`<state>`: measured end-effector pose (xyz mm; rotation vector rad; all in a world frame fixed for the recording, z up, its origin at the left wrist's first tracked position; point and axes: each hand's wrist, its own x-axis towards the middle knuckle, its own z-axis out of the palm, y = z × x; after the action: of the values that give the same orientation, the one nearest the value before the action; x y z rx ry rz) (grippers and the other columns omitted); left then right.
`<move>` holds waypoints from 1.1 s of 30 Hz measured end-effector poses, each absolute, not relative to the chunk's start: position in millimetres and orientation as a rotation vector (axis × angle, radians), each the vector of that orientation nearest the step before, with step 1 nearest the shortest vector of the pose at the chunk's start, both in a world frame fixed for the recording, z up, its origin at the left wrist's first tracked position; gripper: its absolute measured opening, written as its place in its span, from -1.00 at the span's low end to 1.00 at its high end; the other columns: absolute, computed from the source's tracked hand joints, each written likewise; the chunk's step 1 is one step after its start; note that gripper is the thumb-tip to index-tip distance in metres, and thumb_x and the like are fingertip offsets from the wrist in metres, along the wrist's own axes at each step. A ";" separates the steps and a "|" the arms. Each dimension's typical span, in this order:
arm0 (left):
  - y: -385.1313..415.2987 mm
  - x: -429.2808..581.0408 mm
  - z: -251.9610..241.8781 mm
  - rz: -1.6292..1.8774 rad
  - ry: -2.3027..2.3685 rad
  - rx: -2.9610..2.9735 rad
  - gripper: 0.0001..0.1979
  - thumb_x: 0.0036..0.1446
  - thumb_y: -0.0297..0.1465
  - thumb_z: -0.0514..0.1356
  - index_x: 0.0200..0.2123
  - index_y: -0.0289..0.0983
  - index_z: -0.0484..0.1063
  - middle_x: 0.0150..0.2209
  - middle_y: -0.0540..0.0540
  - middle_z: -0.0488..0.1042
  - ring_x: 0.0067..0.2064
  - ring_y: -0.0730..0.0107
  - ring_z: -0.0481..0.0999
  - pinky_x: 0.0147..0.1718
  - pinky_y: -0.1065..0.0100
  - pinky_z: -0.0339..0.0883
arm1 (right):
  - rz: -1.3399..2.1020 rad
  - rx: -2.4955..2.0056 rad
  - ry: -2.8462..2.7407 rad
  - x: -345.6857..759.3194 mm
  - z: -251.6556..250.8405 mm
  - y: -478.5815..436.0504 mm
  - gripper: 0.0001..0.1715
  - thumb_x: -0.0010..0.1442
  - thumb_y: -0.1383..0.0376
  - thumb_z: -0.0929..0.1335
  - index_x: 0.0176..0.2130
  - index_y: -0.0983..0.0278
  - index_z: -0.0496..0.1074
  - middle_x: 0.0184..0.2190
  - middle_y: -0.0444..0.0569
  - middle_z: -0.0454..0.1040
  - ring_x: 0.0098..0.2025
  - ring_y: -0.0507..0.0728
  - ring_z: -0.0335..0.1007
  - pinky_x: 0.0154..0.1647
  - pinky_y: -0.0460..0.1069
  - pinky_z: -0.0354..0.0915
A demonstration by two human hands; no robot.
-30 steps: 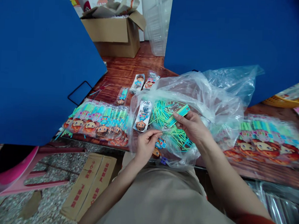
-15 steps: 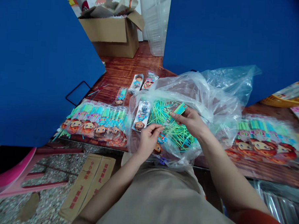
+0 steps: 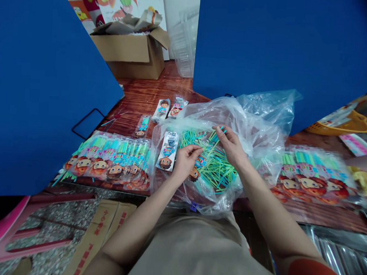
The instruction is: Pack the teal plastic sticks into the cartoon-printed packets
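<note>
A pile of green and blue thin sticks lies in a clear plastic bag opened on the table. My right hand pinches a few of these sticks over the pile's upper part. My left hand is closed at the fingertips at the pile's left side, by a small printed packet; what it grips is too small to make out. A white printed packet stack lies just left of that hand.
Rows of filled packets lie at left and right. An open cardboard box stands at the back. Blue panels flank the table. A yellow basket and another person's arm are at right.
My right hand has moved up from the pile's middle, and the bundle in its fingers looks smaller. The view has shifted slightly. Another person's arm has appeared at the right edge.
</note>
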<state>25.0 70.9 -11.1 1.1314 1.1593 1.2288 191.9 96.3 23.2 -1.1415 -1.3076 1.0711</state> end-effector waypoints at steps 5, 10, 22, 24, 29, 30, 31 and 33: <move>78.6 30.4 -9.0 1.266 1.114 1.033 -0.85 -0.09 -0.30 0.39 -0.45 -0.25 0.59 -0.45 -0.01 0.58 -0.40 0.42 0.48 -0.29 0.37 0.33 | 0.902 -1.200 -1.483 192.9 26.3 93.3 -0.46 0.31 -0.12 0.24 -0.13 0.22 0.54 -0.32 -0.08 0.50 -0.29 0.10 0.36 -0.20 0.00 0.31; 82.5 32.5 -4.2 1.282 1.066 0.927 -0.84 -0.14 -0.34 0.42 -0.44 -0.27 0.60 -0.45 -0.02 0.59 -0.39 0.42 0.48 -0.26 0.36 0.33 | 0.825 -1.197 -1.580 194.0 24.3 91.0 -0.44 0.35 -0.09 0.20 0.02 0.18 0.52 -0.13 -0.04 0.57 0.00 0.20 0.42 0.07 0.08 0.30; 94.4 28.7 11.4 1.312 1.035 0.986 -0.79 -0.16 -0.28 0.44 -0.45 -0.27 0.59 -0.48 0.00 0.56 -0.42 0.44 0.45 -0.31 0.36 0.31 | 0.635 -1.183 -1.785 195.3 33.9 91.4 -0.43 0.37 -0.03 0.23 0.19 0.20 0.40 -0.05 0.04 0.57 -0.07 0.22 0.50 -0.05 0.11 0.39; 95.4 28.2 13.9 1.313 1.034 0.982 -0.77 -0.17 -0.26 0.44 -0.45 -0.27 0.59 -0.49 0.00 0.55 -0.44 0.45 0.44 -0.33 0.36 0.31 | 0.622 -1.160 -1.755 194.8 36.3 90.7 -0.48 0.36 0.00 0.25 0.14 0.21 0.42 -0.09 0.04 0.57 -0.13 0.19 0.50 -0.09 0.09 0.40; 95.3 25.7 20.0 1.309 1.026 0.989 -0.73 -0.18 -0.22 0.45 -0.43 -0.27 0.59 -0.50 0.01 0.55 -0.46 0.47 0.42 -0.37 0.38 0.33 | 0.552 -1.139 -1.706 191.9 39.1 88.4 -0.63 0.33 0.02 0.30 -0.05 0.20 0.47 -0.20 0.00 0.57 -0.21 0.16 0.50 -0.14 0.07 0.41; 95.0 25.3 21.3 1.309 1.027 0.999 -0.73 -0.18 -0.22 0.45 -0.44 -0.27 0.59 -0.50 0.00 0.55 -0.46 0.46 0.43 -0.37 0.38 0.33 | 0.527 -1.131 -1.723 191.1 39.5 88.2 -0.66 0.31 0.03 0.33 -0.09 0.19 0.48 -0.19 0.00 0.57 -0.20 0.16 0.50 -0.13 0.07 0.40; 94.6 25.0 22.7 1.310 1.028 1.010 -0.73 -0.17 -0.22 0.44 -0.43 -0.27 0.59 -0.49 0.00 0.56 -0.46 0.46 0.43 -0.37 0.38 0.33 | 0.500 -1.122 -1.737 190.3 40.4 87.9 -0.69 0.29 0.03 0.35 -0.14 0.18 0.49 -0.18 0.01 0.56 -0.19 0.16 0.50 -0.12 0.08 0.40; 93.6 24.5 25.8 1.311 1.026 1.038 -0.73 -0.15 -0.21 0.44 -0.43 -0.27 0.59 -0.47 -0.02 0.57 -0.44 0.44 0.45 -0.38 0.38 0.34 | 0.462 -1.099 -1.759 189.6 44.7 87.2 -0.72 0.27 0.03 0.37 -0.22 0.17 0.50 -0.22 0.00 0.56 -0.22 0.17 0.49 -0.14 0.08 0.40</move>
<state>24.5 93.6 25.8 1.0381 1.0264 1.3108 189.6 87.2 44.7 -1.0994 -1.7586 0.4625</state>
